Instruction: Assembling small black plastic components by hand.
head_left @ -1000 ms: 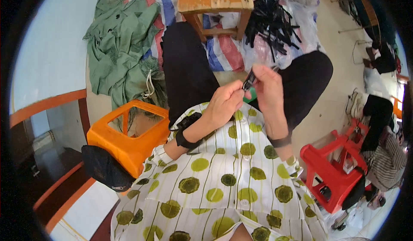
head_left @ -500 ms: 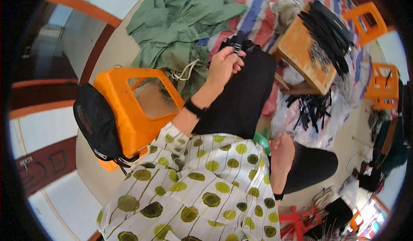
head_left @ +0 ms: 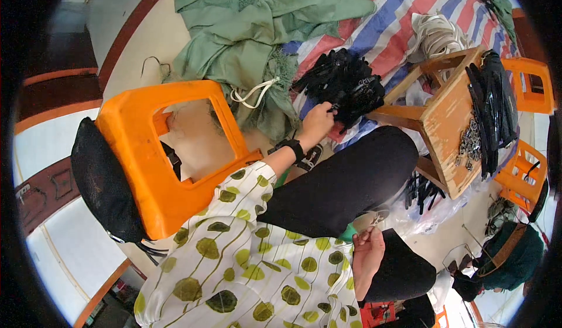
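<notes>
My left hand (head_left: 317,123) reaches out to a heap of black straps (head_left: 345,85) on the striped sheet (head_left: 386,29) and its fingers close on one of them at the heap's near edge. My right hand (head_left: 367,255) rests by my right knee, fingers pinched around a small metal ring (head_left: 377,218). My black trousers (head_left: 345,181) lie between the two hands.
A wooden stool (head_left: 451,123) carries more black straps (head_left: 492,105) and a pile of small metal rings (head_left: 468,146). An orange plastic stool (head_left: 158,164) with a black bag (head_left: 102,181) stands at my left. Green cloth (head_left: 252,29) lies beyond it. Orange stools (head_left: 527,88) stand at the right.
My view has swung left. My left hand left the right one, stretched out to the heap of black straps and took hold of one. My right hand dropped beside my knee.
</notes>
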`<state>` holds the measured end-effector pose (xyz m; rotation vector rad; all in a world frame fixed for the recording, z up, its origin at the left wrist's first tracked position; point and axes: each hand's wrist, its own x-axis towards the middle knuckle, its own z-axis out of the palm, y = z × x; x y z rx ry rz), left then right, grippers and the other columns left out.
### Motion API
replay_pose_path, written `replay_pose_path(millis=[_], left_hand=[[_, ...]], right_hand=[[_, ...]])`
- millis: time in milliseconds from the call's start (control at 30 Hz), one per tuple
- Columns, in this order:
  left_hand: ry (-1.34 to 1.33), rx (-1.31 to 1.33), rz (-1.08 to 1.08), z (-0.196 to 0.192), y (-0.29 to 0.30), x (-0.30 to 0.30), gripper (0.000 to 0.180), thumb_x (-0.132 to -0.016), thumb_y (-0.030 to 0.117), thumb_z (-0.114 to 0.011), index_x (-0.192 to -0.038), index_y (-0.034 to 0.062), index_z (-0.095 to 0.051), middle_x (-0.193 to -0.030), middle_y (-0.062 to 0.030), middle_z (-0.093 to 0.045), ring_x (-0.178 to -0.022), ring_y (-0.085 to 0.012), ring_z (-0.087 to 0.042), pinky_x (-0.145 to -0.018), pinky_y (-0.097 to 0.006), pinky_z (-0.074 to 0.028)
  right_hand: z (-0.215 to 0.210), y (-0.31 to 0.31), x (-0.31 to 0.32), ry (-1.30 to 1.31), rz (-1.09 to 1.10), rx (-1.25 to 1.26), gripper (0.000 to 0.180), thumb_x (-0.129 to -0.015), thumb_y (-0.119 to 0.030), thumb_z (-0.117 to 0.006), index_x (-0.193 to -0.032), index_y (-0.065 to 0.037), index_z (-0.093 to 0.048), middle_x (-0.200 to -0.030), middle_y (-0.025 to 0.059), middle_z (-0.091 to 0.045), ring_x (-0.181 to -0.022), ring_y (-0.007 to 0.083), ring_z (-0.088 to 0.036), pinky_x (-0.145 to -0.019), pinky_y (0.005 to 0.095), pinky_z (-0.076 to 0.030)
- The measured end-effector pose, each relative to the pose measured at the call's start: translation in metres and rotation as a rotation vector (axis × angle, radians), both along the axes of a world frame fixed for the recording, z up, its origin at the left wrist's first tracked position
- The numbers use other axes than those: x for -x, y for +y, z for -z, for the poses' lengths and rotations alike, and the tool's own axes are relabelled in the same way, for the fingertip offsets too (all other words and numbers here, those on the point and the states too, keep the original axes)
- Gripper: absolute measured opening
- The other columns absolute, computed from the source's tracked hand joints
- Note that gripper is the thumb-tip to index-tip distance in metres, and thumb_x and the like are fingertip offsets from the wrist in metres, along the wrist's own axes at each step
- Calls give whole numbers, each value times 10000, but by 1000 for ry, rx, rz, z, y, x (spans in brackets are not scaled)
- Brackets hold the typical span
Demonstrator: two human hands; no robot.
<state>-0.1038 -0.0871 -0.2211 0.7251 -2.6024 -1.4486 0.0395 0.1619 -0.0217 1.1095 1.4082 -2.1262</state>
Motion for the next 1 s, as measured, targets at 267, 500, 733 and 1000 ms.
replay_pose_path(millis=[267,500,733,1000], left_hand=[[-61,31,225,-17,43,49,139,-776,157,-527,-874,70,-570,-824,-166,-569,-797,-374,-563,-688,-454,-457],[172,-20,125,-17,52,61,202,-769,76,-525,-969,87,-554,-879,-129,-563,-834,-323,-558,-711,-403,-458],[542,-90,22,-82,31,98,125,-788,-8,-501,-862,32,-593,-803,-128,-582,-776,-282,-578,-691,-356,-457],[791,72,569,-232,115,148,119,-775,21,-539,-886,33,-579,-838,-94,-569,-754,-250,-579,-687,-320,-473]], right_hand=[[-2,-6,-3,-62,1,-102,175,-903,-230,-524,-839,-69,-553,-672,-18,-498,-612,89,-470,-676,277,-438],[-3,1,-5,-41,50,-89,135,-896,-172,-538,-826,-58,-561,-686,9,-532,-597,106,-480,-660,290,-449],[2,0,1,4,59,-16,164,-892,-179,-541,-843,-27,-581,-673,12,-515,-601,107,-465,-662,289,-462],[-6,-1,-8,189,106,93,178,-904,-192,-527,-850,-30,-577,-715,12,-532,-614,96,-469,-693,289,-464]])
